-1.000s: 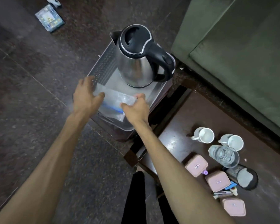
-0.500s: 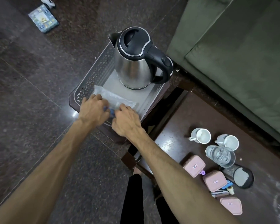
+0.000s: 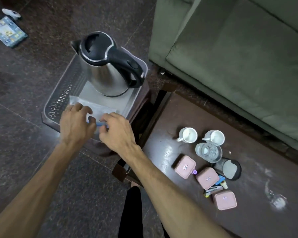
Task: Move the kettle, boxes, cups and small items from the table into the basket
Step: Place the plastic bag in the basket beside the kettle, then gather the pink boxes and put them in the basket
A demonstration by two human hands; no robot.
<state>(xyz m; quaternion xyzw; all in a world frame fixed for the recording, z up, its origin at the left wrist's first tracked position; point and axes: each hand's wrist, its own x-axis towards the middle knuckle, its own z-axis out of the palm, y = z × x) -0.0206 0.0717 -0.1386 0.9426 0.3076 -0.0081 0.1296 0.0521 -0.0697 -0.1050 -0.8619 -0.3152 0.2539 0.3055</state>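
Observation:
The steel kettle (image 3: 108,69) with a black lid stands at the far end of the grey perforated basket (image 3: 58,102). A clear plastic pouch (image 3: 100,107) with a blue strip lies in the basket's near end. My left hand (image 3: 76,124) and my right hand (image 3: 115,133) hover over the pouch's near edge, fingers curled and apart, holding nothing. On the dark table (image 3: 162,152) to the right stand two white cups (image 3: 187,134) (image 3: 214,137), a glass jar (image 3: 209,152), three pink boxes (image 3: 185,166) (image 3: 207,177) (image 3: 224,200) and several small items (image 3: 213,188).
The basket sits on a small dark stool (image 3: 138,107) left of the table. A green sofa (image 3: 230,66) runs along the table's far side. A black round dish (image 3: 228,170) lies by the jar. A blue packet (image 3: 8,31) lies on the floor at far left.
The pouch went down into the basket's near end. Both hands pressed it flat, then their fingers lifted off and spread.

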